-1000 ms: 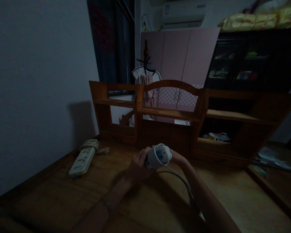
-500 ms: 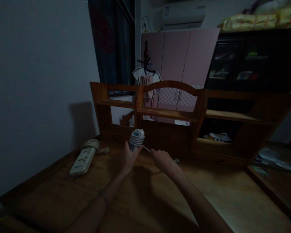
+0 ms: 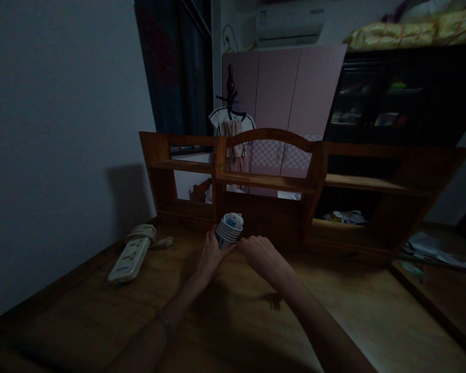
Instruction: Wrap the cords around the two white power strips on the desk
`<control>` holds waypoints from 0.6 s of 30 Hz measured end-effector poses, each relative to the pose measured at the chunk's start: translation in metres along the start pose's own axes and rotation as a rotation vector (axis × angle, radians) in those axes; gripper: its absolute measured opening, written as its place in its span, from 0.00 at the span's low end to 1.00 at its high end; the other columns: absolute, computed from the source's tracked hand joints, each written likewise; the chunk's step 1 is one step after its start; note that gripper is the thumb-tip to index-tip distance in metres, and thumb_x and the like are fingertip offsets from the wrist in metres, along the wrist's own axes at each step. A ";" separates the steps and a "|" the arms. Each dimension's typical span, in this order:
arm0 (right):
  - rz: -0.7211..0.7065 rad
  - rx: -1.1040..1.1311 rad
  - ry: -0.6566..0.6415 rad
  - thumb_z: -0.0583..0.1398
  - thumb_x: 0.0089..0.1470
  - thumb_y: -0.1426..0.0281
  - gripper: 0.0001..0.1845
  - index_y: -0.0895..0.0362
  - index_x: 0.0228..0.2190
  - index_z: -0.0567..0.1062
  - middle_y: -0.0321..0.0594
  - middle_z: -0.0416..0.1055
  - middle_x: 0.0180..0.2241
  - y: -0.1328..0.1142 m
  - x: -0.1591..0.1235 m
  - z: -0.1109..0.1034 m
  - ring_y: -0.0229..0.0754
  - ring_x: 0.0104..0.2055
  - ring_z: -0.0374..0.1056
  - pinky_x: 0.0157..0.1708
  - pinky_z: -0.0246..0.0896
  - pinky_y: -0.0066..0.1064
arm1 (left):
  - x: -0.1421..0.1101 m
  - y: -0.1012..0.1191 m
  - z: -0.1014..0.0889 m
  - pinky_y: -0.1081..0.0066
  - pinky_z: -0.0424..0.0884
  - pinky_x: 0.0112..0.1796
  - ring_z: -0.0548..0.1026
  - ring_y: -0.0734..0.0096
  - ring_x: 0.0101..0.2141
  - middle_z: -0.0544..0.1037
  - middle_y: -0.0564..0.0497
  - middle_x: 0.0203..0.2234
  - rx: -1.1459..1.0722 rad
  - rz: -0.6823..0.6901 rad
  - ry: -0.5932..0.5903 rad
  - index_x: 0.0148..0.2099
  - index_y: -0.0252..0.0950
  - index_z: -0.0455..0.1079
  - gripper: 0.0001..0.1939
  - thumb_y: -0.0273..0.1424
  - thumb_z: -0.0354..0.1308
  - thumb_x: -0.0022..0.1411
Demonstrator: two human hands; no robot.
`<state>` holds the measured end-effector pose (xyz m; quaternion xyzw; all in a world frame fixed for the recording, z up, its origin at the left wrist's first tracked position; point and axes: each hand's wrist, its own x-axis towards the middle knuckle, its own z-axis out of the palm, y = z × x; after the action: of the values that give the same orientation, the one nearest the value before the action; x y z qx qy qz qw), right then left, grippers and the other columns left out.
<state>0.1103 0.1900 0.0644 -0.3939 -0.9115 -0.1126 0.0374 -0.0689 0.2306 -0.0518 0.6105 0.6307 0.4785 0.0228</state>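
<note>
My left hand [image 3: 210,253] grips a white power strip [image 3: 229,228] that stands on end, with its white cord wound round it in several turns. My right hand [image 3: 258,254] is closed just to the right of the strip, its fingers pinched at the cord beside the lower coils. Both hands hover over the wooden desk [image 3: 233,321], close to the base of the shelf unit. The room is dim.
A second white power strip [image 3: 127,258] with a coiled cord lies on the desk at the left, near the wall. A wooden shelf unit [image 3: 272,181] stands along the back of the desk. Papers lie on a surface at the far right [image 3: 431,248].
The wound power strip went from lying sideways between both hands to standing on end, farther from me. My right hand has come up against it and the loose cord no longer trails across the desk.
</note>
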 end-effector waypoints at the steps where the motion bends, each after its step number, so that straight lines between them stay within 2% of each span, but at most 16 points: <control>1: 0.012 0.006 -0.007 0.51 0.59 0.80 0.11 0.61 0.37 0.73 0.49 0.73 0.36 0.002 0.000 0.000 0.45 0.40 0.72 0.37 0.62 0.29 | 0.000 0.000 0.000 0.58 0.67 0.48 0.67 0.51 0.53 0.62 0.36 0.55 0.006 0.020 -0.012 0.63 0.34 0.48 0.42 0.46 0.60 0.54; 5: 0.038 0.036 -0.027 0.51 0.60 0.78 0.12 0.61 0.37 0.73 0.49 0.74 0.36 0.017 0.001 0.001 0.46 0.39 0.73 0.36 0.63 0.30 | -0.003 -0.003 0.000 0.61 0.67 0.46 0.68 0.52 0.52 0.58 0.37 0.57 0.171 0.066 -0.137 0.67 0.38 0.39 0.47 0.38 0.62 0.53; 9: 0.091 0.073 -0.088 0.51 0.61 0.76 0.12 0.61 0.36 0.75 0.51 0.75 0.36 0.027 0.002 0.003 0.48 0.40 0.73 0.36 0.63 0.31 | -0.010 -0.005 0.003 0.65 0.66 0.45 0.70 0.56 0.49 0.62 0.39 0.56 0.333 0.065 -0.378 0.66 0.42 0.45 0.42 0.39 0.61 0.54; 11: 0.114 0.073 -0.119 0.51 0.60 0.76 0.12 0.62 0.36 0.75 0.52 0.74 0.37 0.029 0.002 0.003 0.48 0.41 0.73 0.37 0.63 0.31 | -0.015 -0.004 0.005 0.66 0.64 0.47 0.70 0.57 0.49 0.65 0.39 0.54 0.358 0.106 -0.450 0.66 0.41 0.47 0.38 0.41 0.58 0.57; 18: 0.124 0.057 -0.133 0.52 0.60 0.76 0.12 0.61 0.39 0.75 0.54 0.74 0.40 0.028 0.002 0.002 0.48 0.44 0.72 0.40 0.63 0.30 | -0.022 0.002 0.007 0.62 0.65 0.47 0.70 0.52 0.49 0.65 0.37 0.54 0.400 0.193 -0.449 0.67 0.37 0.44 0.40 0.48 0.52 0.60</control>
<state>0.1296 0.2105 0.0673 -0.4552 -0.8885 -0.0578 -0.0053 -0.0572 0.2164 -0.0665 0.7503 0.6307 0.1983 -0.0047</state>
